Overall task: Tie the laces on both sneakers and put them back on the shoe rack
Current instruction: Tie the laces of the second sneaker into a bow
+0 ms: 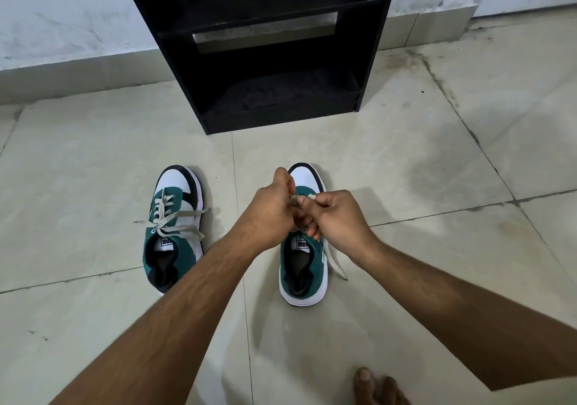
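Two green, white and black sneakers stand side by side on the tiled floor, toes toward the rack. The left sneaker has its pale laces tied in a bow with loose ends spread to both sides. Above the right sneaker, my left hand and my right hand meet over the tongue, both pinching its laces. One free lace end trails off that shoe's right side onto the floor. The black shoe rack stands straight ahead against the wall, its shelves bare.
Pale floor tiles surround the shoes, with dark stains at the right near the wall. A white wall with a grey skirting runs behind the rack. My bare toes show at the bottom edge.
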